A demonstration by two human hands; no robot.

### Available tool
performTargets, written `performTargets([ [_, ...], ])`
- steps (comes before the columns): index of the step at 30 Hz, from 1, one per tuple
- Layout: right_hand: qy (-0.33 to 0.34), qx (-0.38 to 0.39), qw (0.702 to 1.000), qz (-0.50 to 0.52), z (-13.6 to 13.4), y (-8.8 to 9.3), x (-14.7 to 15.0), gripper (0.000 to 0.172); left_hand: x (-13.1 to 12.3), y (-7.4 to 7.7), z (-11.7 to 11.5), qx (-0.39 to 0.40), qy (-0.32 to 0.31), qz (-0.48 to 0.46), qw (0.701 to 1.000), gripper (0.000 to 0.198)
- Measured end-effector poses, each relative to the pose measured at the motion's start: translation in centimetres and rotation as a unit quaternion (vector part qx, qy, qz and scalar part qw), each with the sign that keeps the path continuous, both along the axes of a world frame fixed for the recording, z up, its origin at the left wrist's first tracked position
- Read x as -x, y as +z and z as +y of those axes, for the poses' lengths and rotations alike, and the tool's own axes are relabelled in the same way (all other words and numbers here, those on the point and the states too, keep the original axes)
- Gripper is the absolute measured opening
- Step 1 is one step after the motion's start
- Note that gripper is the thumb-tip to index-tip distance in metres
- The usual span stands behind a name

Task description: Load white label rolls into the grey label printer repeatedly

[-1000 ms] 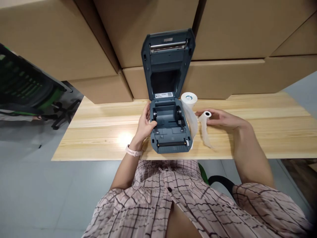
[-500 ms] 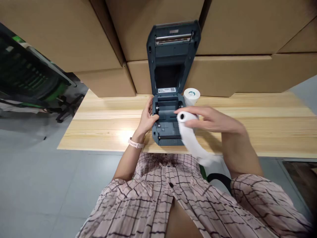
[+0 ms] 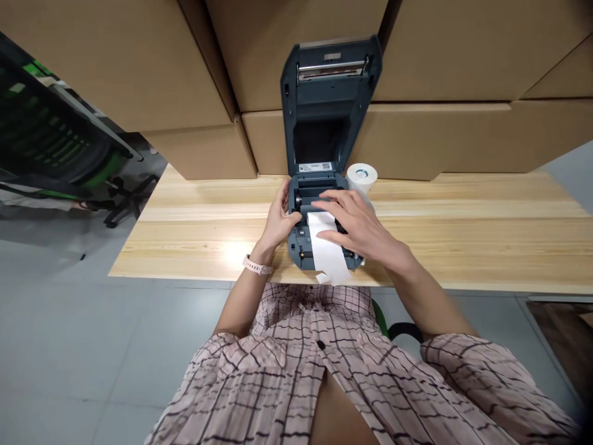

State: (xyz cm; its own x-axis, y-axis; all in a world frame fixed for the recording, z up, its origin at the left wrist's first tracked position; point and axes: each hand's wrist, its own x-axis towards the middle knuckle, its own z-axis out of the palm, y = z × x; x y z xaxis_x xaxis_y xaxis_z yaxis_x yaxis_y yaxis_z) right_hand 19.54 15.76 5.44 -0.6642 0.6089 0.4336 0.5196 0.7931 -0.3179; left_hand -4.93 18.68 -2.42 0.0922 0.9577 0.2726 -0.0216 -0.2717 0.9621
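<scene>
A dark blue-grey label printer (image 3: pixel 296 253) stands on the table with its lid (image 3: pixel 319 111) raised. My left hand (image 3: pixel 279 219) grips its left side, thumb over the rim and fingers along the outer wall. A white paper roll (image 3: pixel 319 217) lies inside the printer's bay, its loose strip (image 3: pixel 330 250) running forward over the front edge with a torn, curled end. My right hand (image 3: pixel 354 224) reaches over the bay from the right, thumb on the near side of the roll and fingers on the far side. It hides the roll's right end.
A second white roll (image 3: pixel 362 176) stands upright behind the printer's right side. Cardboard boxes (image 3: pixel 463 139) are stacked along the back of the wooden table (image 3: pixel 463 247). An office chair (image 3: pixel 60 136) is at the left.
My right hand has carried the paper roll leftward from beside the printer into its bay. The strip, which hung off to the right, now lies over the printer's front. My left hand keeps its grip.
</scene>
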Motion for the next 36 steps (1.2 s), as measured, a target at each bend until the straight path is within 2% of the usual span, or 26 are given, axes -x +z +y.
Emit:
performTargets([
  [2, 0.014, -0.012, 1.000, 0.010, -0.8, -0.2, 0.1, 0.034, -0.1, 0.1, -0.1, -0.001, 0.006, 0.003, 1.000, 0.103],
  [4, 0.039, -0.011, 0.999, 0.012, -1.7, -0.5, 0.0, 0.029, -0.1, 0.3, -0.2, -0.003, 0.011, 0.007, 1.000, 0.102],
  [6, 0.047, -0.013, 0.999, 0.006, -2.7, -0.8, -0.1, 0.031, -0.1, 0.3, -0.3, -0.004, 0.011, 0.012, 1.000, 0.101],
  [9, 0.022, -0.033, 0.999, -0.008, -4.6, -1.2, -0.3, 0.034, -0.1, 0.1, -0.1, -0.009, 0.011, 0.016, 1.000, 0.100],
  [13, -0.025, -0.049, 0.998, -0.032, -7.3, -1.7, -0.1, 0.054, 0.1, -0.4, 0.2, -0.020, 0.001, 0.021, 1.000, 0.101],
  [16, -0.049, -0.049, 0.997, -0.043, -8.6, -2.1, 0.2, 0.061, 0.2, -0.4, 0.1, -0.029, 0.002, 0.025, 0.999, 0.100],
  [28, -0.075, -0.065, 0.995, 0.001, -8.8, -2.7, 0.8, 0.049, 0.2, -0.2, -0.4, 0.002, -0.027, 0.031, 0.999, 0.105],
  [36, -0.050, -0.048, 0.994, 0.080, -8.9, -3.6, 0.8, 0.037, -0.3, 1.5, -1.5, 0.027, 0.011, 0.014, 0.999, 0.088],
])
